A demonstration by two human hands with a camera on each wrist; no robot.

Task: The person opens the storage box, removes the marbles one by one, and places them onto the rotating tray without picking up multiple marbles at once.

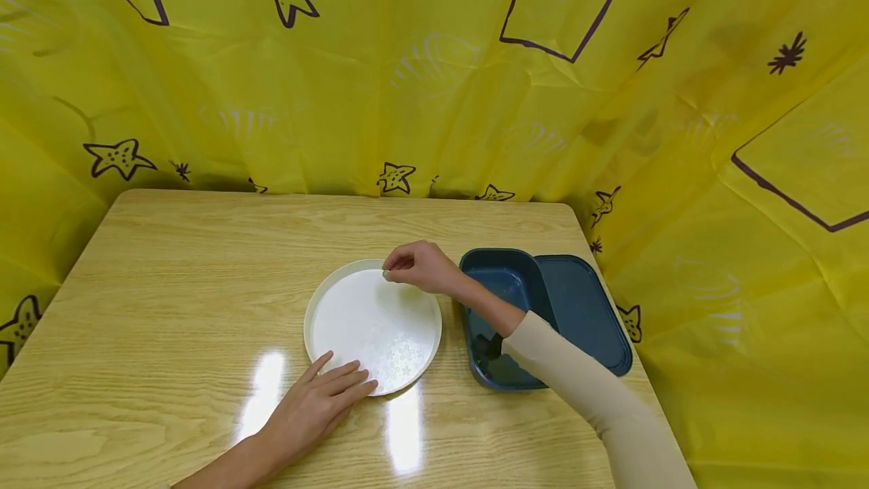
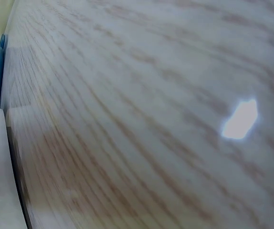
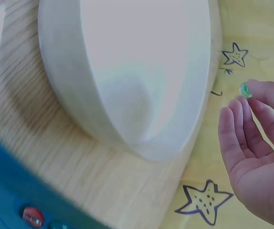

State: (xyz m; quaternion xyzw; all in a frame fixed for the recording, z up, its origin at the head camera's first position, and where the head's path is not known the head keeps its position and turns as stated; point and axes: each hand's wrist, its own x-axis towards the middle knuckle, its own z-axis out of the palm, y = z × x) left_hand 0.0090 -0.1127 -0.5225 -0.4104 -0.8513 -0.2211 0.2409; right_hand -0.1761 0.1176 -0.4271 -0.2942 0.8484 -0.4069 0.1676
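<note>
My right hand [image 1: 424,270] pinches a small green marble [image 3: 245,90] between thumb and fingertips, above the far part of a round white tray [image 1: 346,315]. The tray has a low raised rim and lies flat on the table. At the tray's near left edge, my left hand [image 1: 315,402] rests its outstretched fingers on the rim. Only bits of those fingertips show at the left border of the left wrist view. Under my right forearm stands a dark blue box [image 1: 470,338], partly hidden by it. A red marble [image 3: 33,216] lies inside this box in the right wrist view.
The box's dark blue lid [image 1: 587,308] lies at its right, partly behind it. Beneath everything is a light wooden table [image 1: 204,270]. A yellow curtain [image 1: 339,96] with drawn stars hangs along the table's back and right sides.
</note>
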